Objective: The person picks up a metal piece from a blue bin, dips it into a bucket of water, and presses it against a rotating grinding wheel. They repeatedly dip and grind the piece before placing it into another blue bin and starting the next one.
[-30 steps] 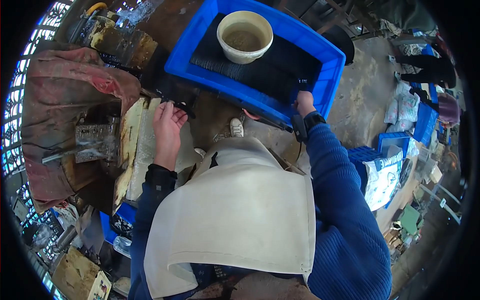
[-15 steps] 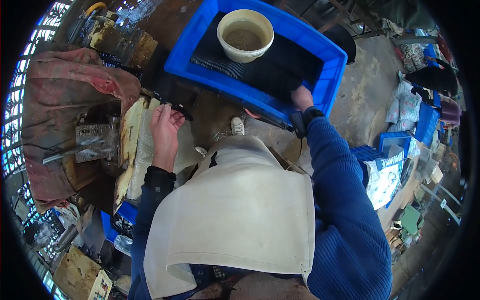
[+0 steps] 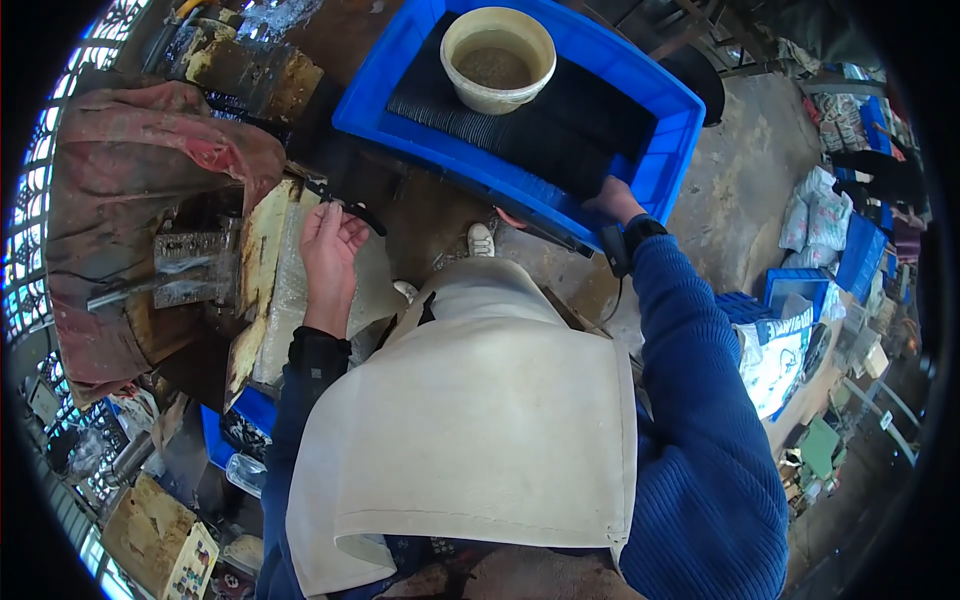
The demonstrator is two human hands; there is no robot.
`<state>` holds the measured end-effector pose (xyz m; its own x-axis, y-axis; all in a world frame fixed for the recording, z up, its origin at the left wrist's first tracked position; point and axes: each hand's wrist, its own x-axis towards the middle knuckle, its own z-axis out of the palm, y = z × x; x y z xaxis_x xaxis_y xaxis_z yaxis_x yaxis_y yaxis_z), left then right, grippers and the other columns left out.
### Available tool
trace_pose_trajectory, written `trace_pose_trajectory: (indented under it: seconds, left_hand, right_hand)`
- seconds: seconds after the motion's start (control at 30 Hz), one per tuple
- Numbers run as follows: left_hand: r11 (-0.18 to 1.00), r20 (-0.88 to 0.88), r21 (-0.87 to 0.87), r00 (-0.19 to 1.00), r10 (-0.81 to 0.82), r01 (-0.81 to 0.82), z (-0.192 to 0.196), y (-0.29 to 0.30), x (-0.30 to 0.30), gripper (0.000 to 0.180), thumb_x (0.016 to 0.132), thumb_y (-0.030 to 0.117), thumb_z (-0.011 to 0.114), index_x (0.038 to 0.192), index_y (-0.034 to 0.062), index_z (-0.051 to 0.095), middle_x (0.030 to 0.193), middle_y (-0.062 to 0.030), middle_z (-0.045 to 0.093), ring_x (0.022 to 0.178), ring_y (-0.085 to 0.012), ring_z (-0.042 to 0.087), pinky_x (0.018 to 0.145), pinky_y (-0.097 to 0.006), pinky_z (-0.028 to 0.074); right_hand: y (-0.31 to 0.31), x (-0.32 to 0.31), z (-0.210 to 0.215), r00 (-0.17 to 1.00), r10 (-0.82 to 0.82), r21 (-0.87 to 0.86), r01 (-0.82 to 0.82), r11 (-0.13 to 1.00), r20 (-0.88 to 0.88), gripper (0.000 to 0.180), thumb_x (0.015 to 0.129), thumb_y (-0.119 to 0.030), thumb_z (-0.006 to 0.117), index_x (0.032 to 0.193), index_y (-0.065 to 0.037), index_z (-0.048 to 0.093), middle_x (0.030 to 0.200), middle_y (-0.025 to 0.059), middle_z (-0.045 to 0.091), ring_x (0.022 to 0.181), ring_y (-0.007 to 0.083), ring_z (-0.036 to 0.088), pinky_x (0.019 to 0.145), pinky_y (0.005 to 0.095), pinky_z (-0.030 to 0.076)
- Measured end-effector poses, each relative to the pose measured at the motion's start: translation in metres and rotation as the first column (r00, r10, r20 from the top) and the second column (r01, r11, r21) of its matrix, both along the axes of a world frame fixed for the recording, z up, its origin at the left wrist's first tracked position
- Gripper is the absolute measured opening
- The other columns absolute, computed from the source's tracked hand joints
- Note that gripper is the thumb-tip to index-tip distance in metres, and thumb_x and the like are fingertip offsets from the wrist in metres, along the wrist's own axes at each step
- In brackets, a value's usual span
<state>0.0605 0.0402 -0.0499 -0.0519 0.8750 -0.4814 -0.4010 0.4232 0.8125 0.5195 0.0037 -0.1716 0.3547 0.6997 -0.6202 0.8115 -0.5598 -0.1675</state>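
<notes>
My left hand pinches a slim, dark, curved piece that looks like a knife, its tapered end pointing right. Inside a blue plastic crate lie tightly packed rows of thin black pieces. My right hand reaches over the crate's near right side, its fingers bent closed and low against the contents. Whatever those fingertips grip is hidden. A cream bucket with murky greyish liquid stands on the packed pieces.
To my left is a machine draped with a reddish cloth, beside a worn board and a metal block. White sacks and blue crates stand at the right. A pale apron covers my lap.
My right hand has shifted slightly right and nearer along the crate's edge. My left hand keeps the dark piece in nearly the same place. The whole view has moved a little.
</notes>
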Motion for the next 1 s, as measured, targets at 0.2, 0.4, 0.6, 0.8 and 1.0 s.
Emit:
trace_pose_trajectory:
  seconds: [0.2,0.4,0.6,0.8,1.0]
  left_hand:
    - [1.000,-0.020,0.010,1.000,0.022,-0.022,0.006,-0.004,0.000,0.007,0.097,0.016,0.057,0.100,0.0099,0.056,0.088,-0.0046,0.064,0.079,-0.0148,0.062,0.071,-0.029,0.051]
    - [0.998,-0.017,0.011,0.998,0.058,-0.058,0.008,-0.011,-0.004,0.006,0.097,0.015,0.057,0.099,0.0097,0.057,0.088,-0.0042,0.064,0.078,-0.0145,0.062,0.071,-0.029,0.052]
    - [0.996,-0.023,0.026,0.996,0.081,-0.081,0.013,-0.016,-0.008,0.006,0.098,0.016,0.056,0.099,0.0095,0.057,0.088,-0.0044,0.064,0.078,-0.0143,0.062,0.070,-0.029,0.052]
    - [0.995,-0.016,0.037,0.996,0.091,-0.091,0.010,-0.025,-0.016,0.007,0.098,0.016,0.056,0.099,0.0093,0.057,0.087,-0.0042,0.064,0.078,-0.0139,0.062,0.070,-0.028,0.052]
    - [0.993,-0.029,0.029,0.992,0.120,-0.119,0.013,-0.033,-0.024,0.007,0.098,0.016,0.056,0.099,0.0091,0.057,0.085,-0.0037,0.063,0.077,-0.0137,0.062,0.069,-0.028,0.052]
  right_hand:
    - [0.011,0.011,-0.010,0.997,-0.008,-0.132,-0.002,0.991,-0.071,0.061,0.066,-0.025,0.089,0.111,0.004,0.058,0.102,0.0208,0.068,0.082,0.0301,0.071,0.065,0.0376,0.060]
    - [0.009,0.009,-0.008,0.976,-0.163,-0.176,0.137,0.975,-0.143,0.040,0.067,-0.023,0.086,0.094,0.002,0.072,0.099,0.0193,0.071,0.089,0.0301,0.071,0.078,0.0363,0.057]
    - [0.013,0.014,-0.036,0.996,0.050,-0.235,-0.065,0.970,-0.071,0.033,0.078,-0.013,0.079,0.100,0.005,0.064,0.092,0.0182,0.070,0.071,0.0296,0.072,0.061,0.0380,0.060]
    - [0.007,0.030,-0.067,0.988,0.082,-0.122,-0.098,0.988,-0.127,0.023,0.081,-0.012,0.076,0.095,0.003,0.066,0.085,0.0162,0.070,0.071,0.0292,0.072,0.061,0.0369,0.060]
    - [0.015,0.017,-0.048,0.986,0.063,-0.189,-0.093,0.978,-0.156,0.023,0.084,-0.014,0.073,0.096,0.003,0.065,0.082,0.0176,0.069,0.065,0.0288,0.070,0.058,0.0368,0.059]
